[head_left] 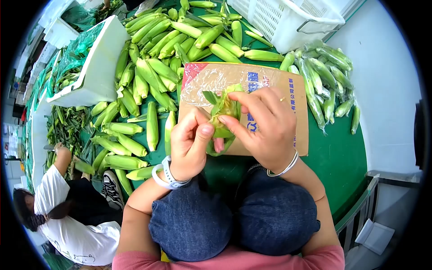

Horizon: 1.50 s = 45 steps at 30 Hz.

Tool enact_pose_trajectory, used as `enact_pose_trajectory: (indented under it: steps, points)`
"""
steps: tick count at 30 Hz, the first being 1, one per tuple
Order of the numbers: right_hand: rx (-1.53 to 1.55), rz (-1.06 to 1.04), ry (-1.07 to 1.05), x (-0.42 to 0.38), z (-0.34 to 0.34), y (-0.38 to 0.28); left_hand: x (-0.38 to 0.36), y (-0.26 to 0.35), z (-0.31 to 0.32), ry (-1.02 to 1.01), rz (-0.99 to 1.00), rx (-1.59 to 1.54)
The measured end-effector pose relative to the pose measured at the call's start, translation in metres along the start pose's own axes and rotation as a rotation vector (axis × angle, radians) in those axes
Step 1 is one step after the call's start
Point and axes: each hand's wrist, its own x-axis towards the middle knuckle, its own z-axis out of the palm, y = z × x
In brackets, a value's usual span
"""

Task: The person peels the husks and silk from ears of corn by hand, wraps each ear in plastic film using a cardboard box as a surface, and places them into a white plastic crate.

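Note:
An ear of corn (pixel 222 132) in its green husk is held up between my hands, tip toward me and seen nearly end-on. My left hand (pixel 191 139) is closed around its left side, thumb along the husk. With thumb and forefinger, my right hand (pixel 270 123) pinches the husk and silk at the upper end. Some leaf ends stick up loosely there. Beneath both hands lies a flat cardboard sheet (pixel 292 130) with blue print and clear plastic film on part of it.
A big pile of corn in husks (pixel 153 76) covers the green table (pixel 333 166) ahead and left. Bagged ears (pixel 328 76) lie right, below a white crate (pixel 288 22). At left stand a white foam box (pixel 101 63) and a crouching person (pixel 81 234) near husk scraps.

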Motion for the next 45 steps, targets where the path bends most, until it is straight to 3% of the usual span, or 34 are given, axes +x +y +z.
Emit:
enact_pose_trajectory:
  steps: [3,7,13,19,20,22,28,32,34,41,45]
  points:
    - [0.106,0.068,-0.036,0.004,0.002,0.000,0.000,0.001,-0.005,-0.103,0.040,0.099]
    - [0.303,0.117,0.004,0.003,0.007,0.005,-0.002,-0.001,-0.005,-0.091,0.039,0.074]
    - [0.664,0.207,0.105,-0.005,0.028,0.019,-0.003,-0.004,-0.005,0.071,0.052,-0.077]
    - [0.798,0.277,0.187,-0.013,0.042,0.019,-0.003,-0.008,-0.006,0.114,0.052,-0.169]
    - [0.799,0.280,0.187,-0.013,0.043,0.018,-0.003,-0.008,-0.006,0.132,0.046,-0.211]
    - [1.106,0.429,0.190,-0.015,0.044,0.016,-0.004,-0.008,-0.007,0.124,0.052,-0.202]
    - [1.325,0.592,0.078,-0.020,0.039,0.018,-0.005,-0.008,-0.010,0.081,0.084,-0.117]
    - [1.451,0.659,0.143,-0.021,0.042,0.015,-0.007,-0.007,-0.008,0.145,0.063,-0.116]
    - [1.693,0.770,0.169,-0.022,0.041,0.012,-0.006,-0.011,-0.011,0.123,0.080,-0.124]
    - [1.982,0.819,0.080,-0.031,0.041,0.021,-0.005,-0.009,-0.011,0.210,-0.001,-0.224]
    - [2.093,0.879,0.075,-0.034,0.045,0.023,-0.005,-0.012,-0.018,0.146,0.010,-0.311]
